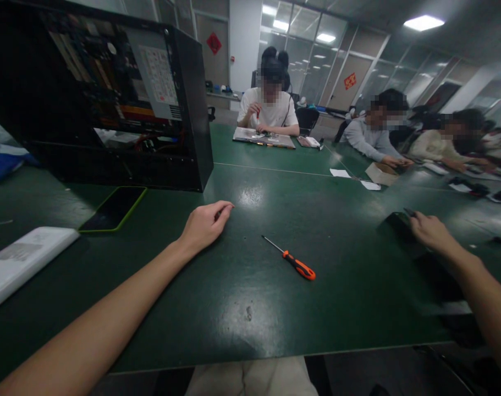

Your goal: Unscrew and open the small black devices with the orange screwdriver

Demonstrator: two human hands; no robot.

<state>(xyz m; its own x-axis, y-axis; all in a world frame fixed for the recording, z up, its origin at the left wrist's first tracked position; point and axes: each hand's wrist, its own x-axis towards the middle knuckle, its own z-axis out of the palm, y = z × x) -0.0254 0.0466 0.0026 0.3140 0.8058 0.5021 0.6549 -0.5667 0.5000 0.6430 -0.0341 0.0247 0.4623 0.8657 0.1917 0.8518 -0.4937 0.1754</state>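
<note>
My left hand [207,223] rests on the green table, its fingers curled in and closed, with nothing showing in them. To the right of it lies a screwdriver [298,265] with an orange and black handle, its shaft pointing toward the upper left; neither hand touches it. Far to the right, my right hand [431,234] has its fingers closed at the edge of a dark, blurred object [400,224]. Its kind cannot be made out, and more dark shapes lie below the wrist.
An open black computer case [198,110] stands at the left. Near it lie a phone with a green edge [116,210] and a white box-like object [31,253]. Across the table [250,308], a person [270,110] works over a flat panel [244,136]; other people sit at the right.
</note>
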